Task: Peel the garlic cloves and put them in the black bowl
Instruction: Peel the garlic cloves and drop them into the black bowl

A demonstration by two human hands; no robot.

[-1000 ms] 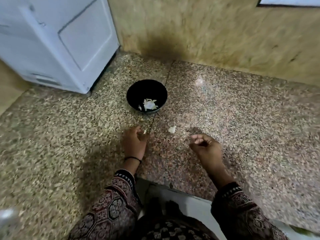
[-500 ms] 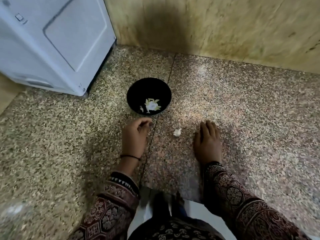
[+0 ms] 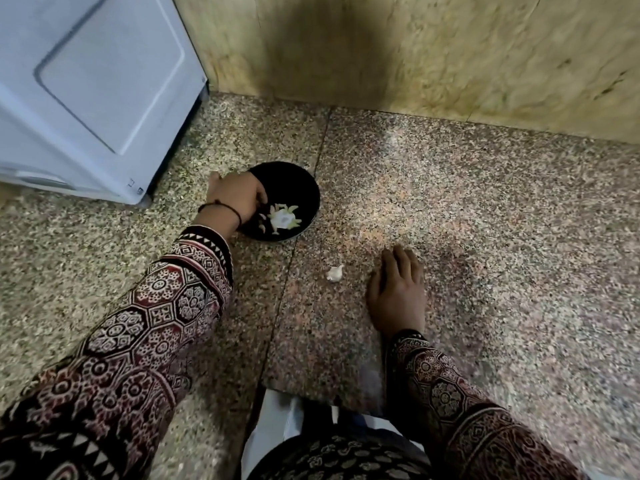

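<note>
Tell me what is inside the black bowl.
The black bowl holds a pale clump of garlic pieces near its bottom. The left hand reaches in over the left rim, hiding that side and whatever its fingers may hold.

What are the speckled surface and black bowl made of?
Speckled surface: polished stone, probably granite or terrazzo, judging by fine mixed grains, a straight seam and soft sheen. Black bowl: smooth, slightly glossy; plastic or glazed ceramic, I cannot tell which.

White appliance [image 3: 97, 98], top L, on speckled stone counter [image 3: 485, 220]; seam [image 3: 304, 216] btwn two slabs; beige wall [image 3: 450, 57] behind, w/ dark patch [image 3: 301, 46].
</note>
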